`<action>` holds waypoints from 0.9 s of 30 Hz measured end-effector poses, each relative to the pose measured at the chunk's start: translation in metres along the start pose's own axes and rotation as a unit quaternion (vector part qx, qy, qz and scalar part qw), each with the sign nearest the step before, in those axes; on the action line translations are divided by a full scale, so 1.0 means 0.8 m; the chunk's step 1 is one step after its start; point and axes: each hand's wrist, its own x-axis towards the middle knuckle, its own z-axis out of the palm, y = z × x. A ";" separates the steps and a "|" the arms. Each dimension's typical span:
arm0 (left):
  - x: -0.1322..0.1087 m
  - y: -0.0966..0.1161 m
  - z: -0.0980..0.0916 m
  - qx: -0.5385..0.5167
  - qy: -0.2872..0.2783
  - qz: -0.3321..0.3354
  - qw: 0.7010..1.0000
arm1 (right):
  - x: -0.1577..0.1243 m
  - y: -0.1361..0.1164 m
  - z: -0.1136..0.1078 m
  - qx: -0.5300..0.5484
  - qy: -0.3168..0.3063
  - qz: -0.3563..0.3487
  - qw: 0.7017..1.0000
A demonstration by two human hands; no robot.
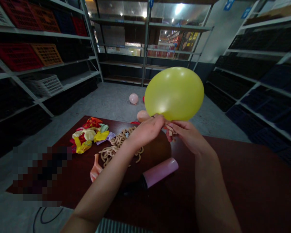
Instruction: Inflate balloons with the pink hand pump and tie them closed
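Note:
A large inflated yellow balloon (174, 92) sits above my two hands, its neck end turned down towards them. My left hand (152, 127) is closed at the underside of the balloon, fingers pinched around its neck, which they largely hide. Close beside it, my right hand (187, 133) is closed, with thumb and forefinger pinching a tan cord-like strand (171, 129) just below the neck. Under my left forearm lies a pile of similar tan strands (121, 137). A pink balloon pump (161, 172) with a black end rests on the table below my hands.
Limp balloons in several colours (88, 134) lie at the left of the dark red table (232, 168). An orange limp balloon (95, 170) is nearer. Behind my left hand is a peach balloon (143, 116). A pale pink balloon (133, 98) is on the floor. Shelves with crates (47, 53) surround the table.

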 end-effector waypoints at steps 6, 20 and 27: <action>0.001 -0.011 0.003 -0.001 -0.010 -0.004 1.000 | -0.001 0.000 0.004 0.029 0.010 -0.005 1.000; 0.002 0.010 -0.019 0.009 0.049 -0.002 0.999 | 0.023 0.013 0.033 0.180 0.090 -0.033 0.979; -0.001 0.003 -0.022 0.189 -0.001 0.135 0.973 | 0.021 0.010 0.027 0.241 0.055 -0.022 0.969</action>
